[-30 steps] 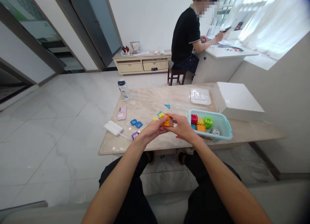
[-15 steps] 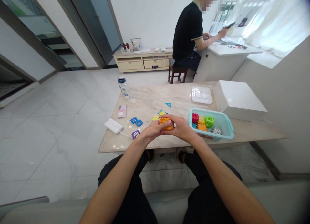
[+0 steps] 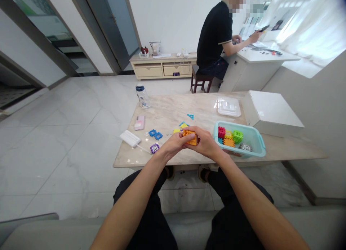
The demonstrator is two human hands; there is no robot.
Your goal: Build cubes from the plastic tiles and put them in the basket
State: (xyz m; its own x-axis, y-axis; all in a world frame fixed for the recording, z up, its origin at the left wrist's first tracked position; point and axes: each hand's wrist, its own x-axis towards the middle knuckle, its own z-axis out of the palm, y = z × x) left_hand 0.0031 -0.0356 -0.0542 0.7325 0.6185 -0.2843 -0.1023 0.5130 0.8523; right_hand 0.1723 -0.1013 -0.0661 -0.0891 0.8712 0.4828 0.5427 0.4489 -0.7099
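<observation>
An orange block of interlocking toy panels (image 3: 192, 138) is held above the front part of the table. My left hand (image 3: 177, 142) grips its left side, the thumb lying across the face turned to me. From the right, my right hand (image 3: 204, 141) closes round the same block, fingers over its top. Parts of the block are hidden by the fingers. Just behind my hands lie yellow panels (image 3: 177, 130), partly covered. To the left are blue toothed panels (image 3: 155, 134) and a purple piece with a white grid (image 3: 154, 148). A light-blue triangle (image 3: 190, 116) lies farther back.
A turquoise basket (image 3: 258, 152) of coloured blocks stands at my right. Beyond it are a clear plastic lid (image 3: 229, 107) and a white box (image 3: 275, 107). A bottle (image 3: 143, 97), a pink packet (image 3: 140, 123) and a white corded device (image 3: 130, 138) are at left. A person (image 3: 213, 35) sits at another desk.
The whole view has shifted slightly, so things appear a little farther right. Both hands still hold the orange block, which seems turned slightly.
</observation>
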